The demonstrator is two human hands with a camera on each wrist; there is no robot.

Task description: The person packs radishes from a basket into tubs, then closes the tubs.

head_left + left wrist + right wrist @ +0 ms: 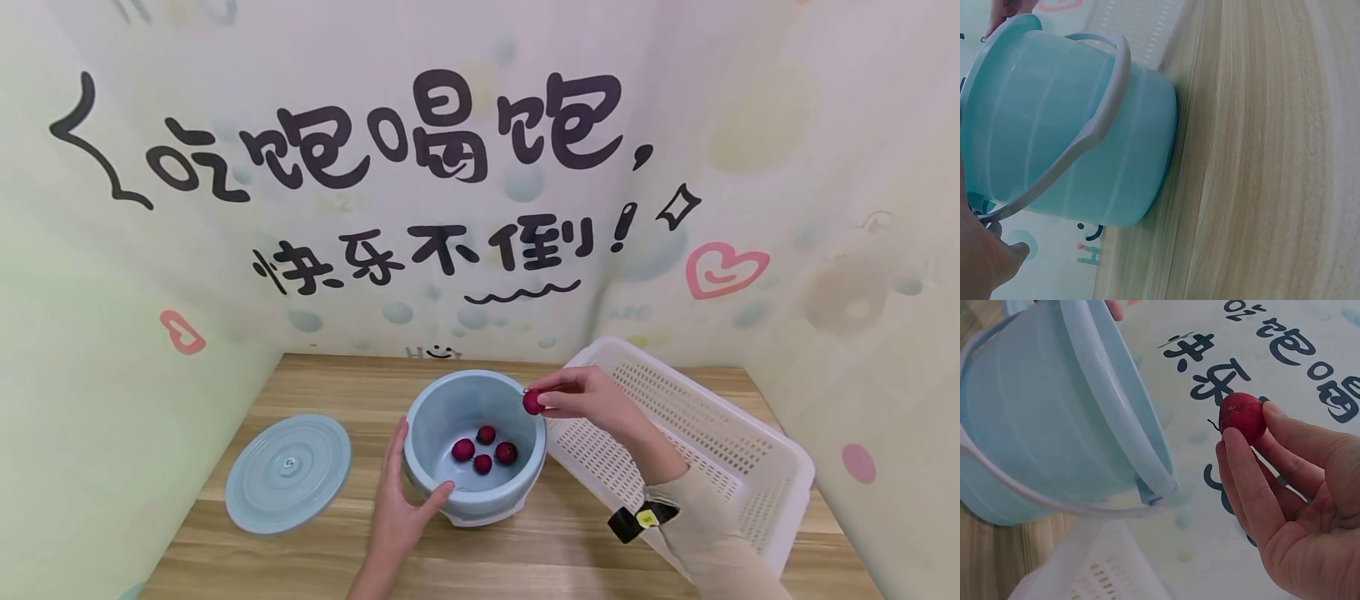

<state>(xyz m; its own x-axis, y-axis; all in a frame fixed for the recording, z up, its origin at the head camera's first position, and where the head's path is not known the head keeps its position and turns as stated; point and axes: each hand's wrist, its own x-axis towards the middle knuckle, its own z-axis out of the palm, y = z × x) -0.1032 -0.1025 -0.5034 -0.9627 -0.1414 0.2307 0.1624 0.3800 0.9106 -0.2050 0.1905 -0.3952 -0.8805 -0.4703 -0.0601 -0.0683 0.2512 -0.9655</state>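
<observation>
A small red radish (1242,417) with a thin dark root is pinched between the thumb and fingertips of my right hand (592,402), at the right rim of the light blue bucket (476,502). Inside, several more red radishes (462,450) lie on the bucket's floor. My left hand (401,508) rests spread against the bucket's front left, thumb along the front rim and fingers up the left side. In the left wrist view that hand (985,259) is beside the end of the pale bucket handle (1094,128), partly out of frame.
A round light blue lid (288,473) lies on the wooden table (360,379) to the left of the bucket. On the right stands a white perforated basket (757,433), set at an angle under my right forearm. Printed wall coverings (375,317) enclose the back and sides.
</observation>
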